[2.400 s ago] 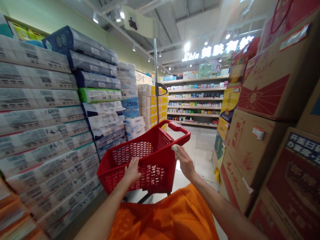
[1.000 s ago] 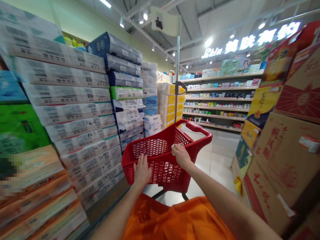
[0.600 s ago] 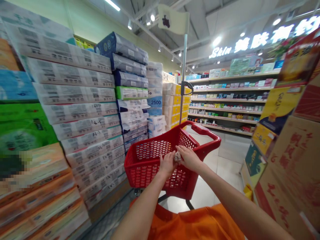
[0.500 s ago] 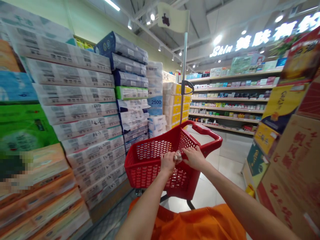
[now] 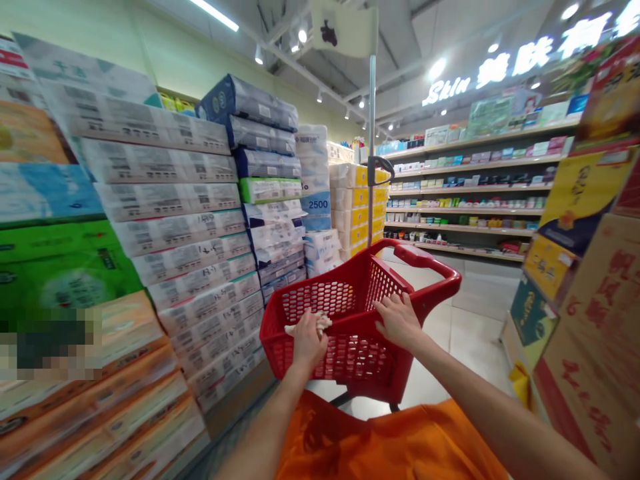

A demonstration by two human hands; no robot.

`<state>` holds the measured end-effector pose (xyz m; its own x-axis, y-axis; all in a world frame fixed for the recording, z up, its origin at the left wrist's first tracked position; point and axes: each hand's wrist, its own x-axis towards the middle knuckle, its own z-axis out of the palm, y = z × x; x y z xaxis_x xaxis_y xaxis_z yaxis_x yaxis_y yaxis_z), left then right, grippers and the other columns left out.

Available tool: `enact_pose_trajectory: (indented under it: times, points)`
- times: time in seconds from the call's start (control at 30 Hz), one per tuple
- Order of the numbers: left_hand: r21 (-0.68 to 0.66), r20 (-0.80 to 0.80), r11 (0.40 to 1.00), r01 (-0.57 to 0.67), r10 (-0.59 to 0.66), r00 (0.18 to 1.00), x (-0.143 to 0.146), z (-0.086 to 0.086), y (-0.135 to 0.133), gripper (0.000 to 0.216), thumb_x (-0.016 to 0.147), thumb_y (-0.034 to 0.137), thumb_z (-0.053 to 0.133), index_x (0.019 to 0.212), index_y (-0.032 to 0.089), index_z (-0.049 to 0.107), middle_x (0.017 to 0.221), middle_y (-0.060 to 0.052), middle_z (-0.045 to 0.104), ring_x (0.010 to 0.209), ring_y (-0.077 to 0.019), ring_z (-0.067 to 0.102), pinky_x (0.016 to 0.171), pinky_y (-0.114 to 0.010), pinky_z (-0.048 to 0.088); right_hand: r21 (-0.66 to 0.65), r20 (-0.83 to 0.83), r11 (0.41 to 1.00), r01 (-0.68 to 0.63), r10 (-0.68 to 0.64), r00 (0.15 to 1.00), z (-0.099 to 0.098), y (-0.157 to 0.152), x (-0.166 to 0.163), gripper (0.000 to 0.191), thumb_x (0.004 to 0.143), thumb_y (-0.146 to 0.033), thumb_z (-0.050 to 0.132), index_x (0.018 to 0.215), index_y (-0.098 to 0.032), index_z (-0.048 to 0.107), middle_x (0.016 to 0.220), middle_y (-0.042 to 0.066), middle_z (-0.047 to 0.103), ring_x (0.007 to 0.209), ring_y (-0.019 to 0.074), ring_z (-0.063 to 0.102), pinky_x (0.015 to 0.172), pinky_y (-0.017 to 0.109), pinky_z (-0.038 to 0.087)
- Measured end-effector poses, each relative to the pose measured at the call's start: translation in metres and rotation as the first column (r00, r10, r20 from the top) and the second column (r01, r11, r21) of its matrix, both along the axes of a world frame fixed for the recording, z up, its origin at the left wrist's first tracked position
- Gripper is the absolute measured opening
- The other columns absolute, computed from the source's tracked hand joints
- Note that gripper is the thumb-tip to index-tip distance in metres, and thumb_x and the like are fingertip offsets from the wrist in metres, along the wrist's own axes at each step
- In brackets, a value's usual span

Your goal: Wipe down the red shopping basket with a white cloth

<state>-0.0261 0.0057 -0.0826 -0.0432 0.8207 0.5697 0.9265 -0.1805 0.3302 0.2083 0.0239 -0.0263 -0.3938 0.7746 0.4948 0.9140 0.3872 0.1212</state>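
Note:
A red plastic shopping basket on a wheeled frame stands in the aisle right in front of me. My left hand rests at its near rim, closed on a small crumpled white cloth. On the rim's right side, by the red handle, lies my right hand, fingers resting on the edge with nothing in them. A metal pole with a white flag rises from the far side of the basket.
Tall stacks of wrapped tissue packs line the left side. Cardboard boxes are piled at the right. Shelves of small products cross the far end under a lit sign. A tiled floor runs between.
The white cloth has passed from my right hand to my left. My left hand has carried it left along the near rim, while the right hand settled on the rim. The view drew nearer the basket.

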Motion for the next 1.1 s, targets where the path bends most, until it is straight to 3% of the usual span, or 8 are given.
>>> enact_pose_trajectory:
  times: [0.2, 0.33, 0.5, 0.6, 0.73, 0.8, 1.0, 1.1]
  points:
    - [0.154, -0.004, 0.987, 0.037, -0.037, 0.999, 0.007, -0.016, -0.002, 0.025, 0.085, 0.028, 0.037, 0.096, 0.018, 0.056, 0.096, -0.005, 0.061, 0.093, -0.0181, 0.053, 0.086, -0.037, 0.039, -0.08, 0.136, 0.997, 0.009, 0.002, 0.991, 0.011, 0.003, 0.005, 0.031, 0.087, -0.042, 0.04, 0.09, -0.022, 0.063, 0.084, 0.006, 0.066, 0.083, 0.021, 0.053, 0.079, 0.037, 0.025]
    - [0.255, -0.133, 0.967, 0.018, 0.017, 0.991, -0.043, -0.04, -0.005, 0.026, 0.084, 0.027, 0.038, 0.104, 0.021, 0.054, 0.105, -0.006, 0.06, 0.102, -0.02, 0.05, 0.095, -0.044, 0.031, -0.095, 0.184, 0.994, 0.05, -0.032, 0.982, 0.016, 0.005, 0.008, 0.04, 0.086, -0.049, 0.039, 0.075, -0.02, 0.064, 0.079, 0.006, 0.066, 0.079, 0.0198, 0.055, 0.073, 0.034, 0.026]
    - [0.384, 0.038, 0.91, -0.154, 0.151, 0.988, -0.104, -0.063, 0.0, 0.027, 0.083, 0.029, 0.035, 0.098, 0.017, 0.054, 0.1, -0.01, 0.058, 0.096, -0.0218, 0.051, 0.087, -0.042, 0.039, -0.011, 0.145, 0.996, 0.093, -0.09, 0.985, 0.011, -0.003, -0.003, 0.037, 0.084, -0.048, 0.044, 0.075, -0.019, 0.065, 0.077, 0.006, 0.066, 0.077, 0.0205, 0.055, 0.074, 0.034, 0.026]
    - [0.434, 0.194, 0.863, -0.258, 0.189, 0.963, -0.089, -0.059, 0.013, 0.024, 0.082, 0.025, 0.034, 0.092, 0.015, 0.053, 0.094, -0.011, 0.057, 0.092, -0.0224, 0.052, 0.083, -0.043, 0.042, -0.008, 0.113, 0.993, 0.119, -0.117, 0.987, 0.009, -0.008, -0.013, 0.037, 0.083, -0.048, 0.045, 0.075, -0.018, 0.065, 0.077, 0.007, 0.066, 0.077, 0.0209, 0.055, 0.074, 0.035, 0.025]
    - [0.416, 0.14, 0.908, -0.054, -0.006, 0.99, -0.037, -0.045, 0.023, 0.02, 0.08, 0.02, 0.037, 0.09, 0.016, 0.054, 0.099, -0.01, 0.056, 0.095, -0.0201, 0.051, 0.087, -0.04, 0.04, -0.015, 0.056, 0.99, 0.139, -0.138, 0.989, 0.01, -0.013, -0.023, 0.04, 0.085, -0.047, 0.041, 0.073, -0.018, 0.065, 0.076, 0.007, 0.066, 0.077, 0.0206, 0.055, 0.073, 0.035, 0.025]
    - [0.386, 0.106, 0.922, 0.021, -0.067, 0.992, -0.029, -0.04, 0.025, 0.022, 0.08, 0.019, 0.038, 0.094, 0.016, 0.054, 0.102, -0.009, 0.056, 0.096, -0.0197, 0.051, 0.088, -0.039, 0.04, -0.011, 0.034, 0.989, 0.149, -0.149, 0.988, 0.01, -0.015, -0.024, 0.04, 0.085, -0.047, 0.041, 0.072, -0.018, 0.065, 0.076, 0.007, 0.065, 0.077, 0.0206, 0.055, 0.073, 0.035, 0.025]
    - [0.242, 0.148, 0.95, -0.199, 0.167, 0.975, -0.066, -0.03, 0.031, 0.022, 0.076, 0.017, 0.037, 0.086, 0.016, 0.058, 0.092, -0.009, 0.059, 0.091, -0.0225, 0.053, 0.083, -0.041, 0.039, 0.033, -0.021, 0.991, 0.127, -0.126, 0.992, 0.007, -0.02, -0.021, 0.032, 0.082, -0.044, 0.048, 0.072, -0.017, 0.063, 0.076, 0.006, 0.065, 0.076, 0.0197, 0.053, 0.074, 0.035, 0.026]
    - [0.225, 0.122, 0.965, -0.133, 0.108, 0.987, -0.032, -0.024, 0.032, 0.022, 0.078, 0.016, 0.036, 0.084, 0.016, 0.058, 0.087, -0.008, 0.061, 0.088, -0.022, 0.054, 0.083, -0.042, 0.038, 0.04, -0.033, 0.99, 0.135, -0.134, 0.99, 0.005, -0.018, -0.022, 0.03, 0.081, -0.043, 0.05, 0.07, -0.018, 0.063, 0.075, 0.006, 0.065, 0.076, 0.02, 0.053, 0.075, 0.035, 0.026]
